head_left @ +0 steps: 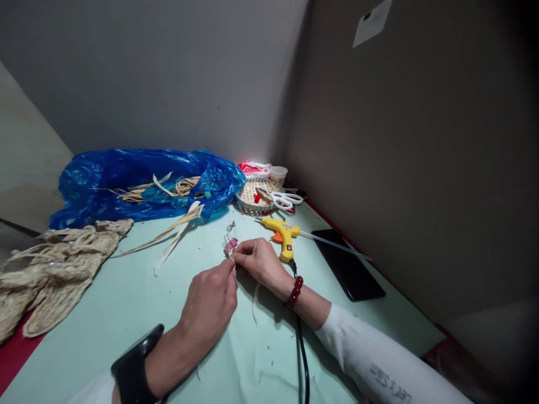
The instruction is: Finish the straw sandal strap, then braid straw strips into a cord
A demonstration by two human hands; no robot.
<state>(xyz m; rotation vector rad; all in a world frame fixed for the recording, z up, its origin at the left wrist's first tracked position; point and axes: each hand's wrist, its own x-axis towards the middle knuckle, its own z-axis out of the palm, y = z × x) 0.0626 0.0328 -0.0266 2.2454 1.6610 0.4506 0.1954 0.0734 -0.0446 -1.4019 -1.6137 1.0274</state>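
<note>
At the middle of the table, my left hand (213,294) and my right hand (263,264) meet, fingertips pinched on a short pale straw strip (232,257). A pink binder clip (231,244) sits at the strip's far end, just past my fingertips. Beyond the clip lies a small metal hook or ring (231,226). From under my right hand a loose straw end (255,303) hangs toward me. How the strands cross between my fingers is hidden. Right of my right hand rests a yellow glue gun (283,233) with a clear glue stick in its back.
A blue plastic bag (105,179) with straw strands spreads along the back. Beside it stands a woven basket (246,207) with white-handled scissors (283,199). Woven straw slippers (63,280) lie at left, a black tablet or phone (349,266) at right. The glue gun's cord (304,353) runs toward me.
</note>
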